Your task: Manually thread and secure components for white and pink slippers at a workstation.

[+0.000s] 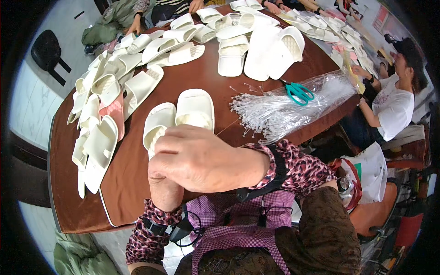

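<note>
A pair of white slippers [178, 117] is lying side by side, soles down, on the brown table [137, 174], at the near edge just in front of the person's chest. The right hand [201, 158] is reaching across from the right and covering the near ends of the pair; its fingers are curled downward, but whether they are gripping anything is hidden by the back of the hand. The left hand [166, 190] is coming up from below and is tucked under the right hand, so I cannot tell whether it is open or closed.

Taking the pair as the landmark: just to its right a bundle of thin clear plastic fastener ties [270, 112] is spreading out of a transparent bag [330, 87], with teal-handled scissors [299, 93] resting on top of the bag. To the left of the pair a long row of more white slippers [98, 123] is overlapping along the table's left edge, one showing a pink underside. Beyond the pair, toward the far side of the table, another heap of white slippers [238, 41] is lying, some turned sole up. Far to the right of the pair a person in a white shirt [394, 107] is sitting at the table's edge. Beyond the far heap, other people's hands [195, 5] are resting at the rim.
</note>
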Available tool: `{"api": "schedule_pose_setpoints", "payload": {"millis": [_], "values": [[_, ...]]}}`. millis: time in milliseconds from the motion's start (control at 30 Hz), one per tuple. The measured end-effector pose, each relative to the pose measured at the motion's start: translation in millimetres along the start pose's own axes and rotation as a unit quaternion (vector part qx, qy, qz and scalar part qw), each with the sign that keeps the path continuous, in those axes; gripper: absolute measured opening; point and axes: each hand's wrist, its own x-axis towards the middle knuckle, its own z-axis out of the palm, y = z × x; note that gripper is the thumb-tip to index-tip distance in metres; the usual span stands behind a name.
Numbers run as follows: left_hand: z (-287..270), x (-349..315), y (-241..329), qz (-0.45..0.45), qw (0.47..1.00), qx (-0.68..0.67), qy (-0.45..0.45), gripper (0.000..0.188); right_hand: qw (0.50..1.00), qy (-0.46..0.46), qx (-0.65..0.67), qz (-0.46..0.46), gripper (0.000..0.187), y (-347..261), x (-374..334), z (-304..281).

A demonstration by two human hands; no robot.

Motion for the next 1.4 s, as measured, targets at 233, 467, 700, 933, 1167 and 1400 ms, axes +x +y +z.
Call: {"api": "schedule_pose_setpoints", "payload": {"millis": [233, 467, 700, 933, 1167, 1400], "values": [[20, 9, 21, -0.006, 0.996, 0.014, 0.086, 0.022, 0.999, 0.035, 0.008, -0.013, 0.019, 3, -4, 5], [-1, 20, 56, 0.055, 0.994, -0.068, 0.068, 0.016, 0.99, 0.018, -0.067, 0.125, 0.017, 19, -45, -17], [-42, 6, 82, 0.002, 0.991, -0.01, 0.132, 0.011, 0.986, -0.007, -0.105, 0.128, 0.018, 8, -64, -33], [-47, -12, 66, -0.164, 0.938, 0.285, 0.113, 0.013, 0.988, -0.074, -0.131, 0.035, 0.015, -11, -62, -14], [-32, -28, 78, -0.113, 0.875, 0.47, 0.013, 0.014, 0.981, -0.141, -0.129, 0.044, 0.015, -11, -63, -8], [-22, -33, 81, -0.085, 0.851, 0.508, -0.098, 0.014, 0.986, -0.134, -0.094, 0.037, 0.015, -9, -61, -9]]}}
